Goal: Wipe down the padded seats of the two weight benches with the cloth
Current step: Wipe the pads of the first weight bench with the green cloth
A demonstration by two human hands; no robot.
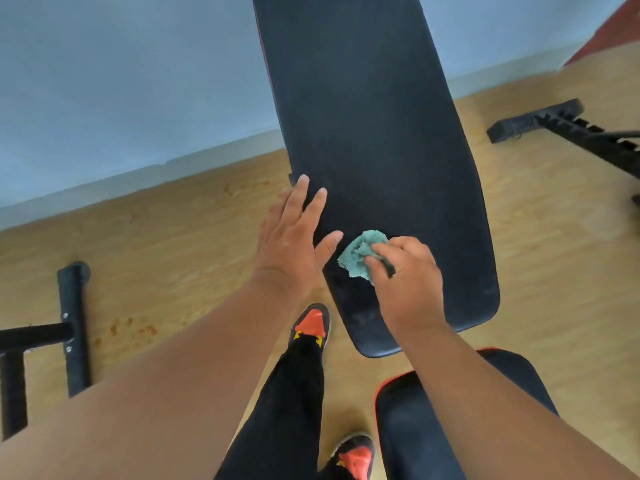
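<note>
A long black padded back pad (367,133) of a weight bench runs from the top of the view down to the centre. Below it, at the bottom right, lies the bench's shorter black seat pad (415,427) with a red edge. My right hand (405,282) is shut on a crumpled teal cloth (360,254) and presses it onto the lower left part of the long pad. My left hand (294,233) lies flat and open on that pad's left edge, fingers spread, just left of the cloth.
The floor (173,254) is light wood, with a pale blue wall (121,81) beyond it. A black metal frame (72,323) stands at the left and another black frame part (561,129) at the upper right. My legs and orange-black shoes (311,323) are beside the bench.
</note>
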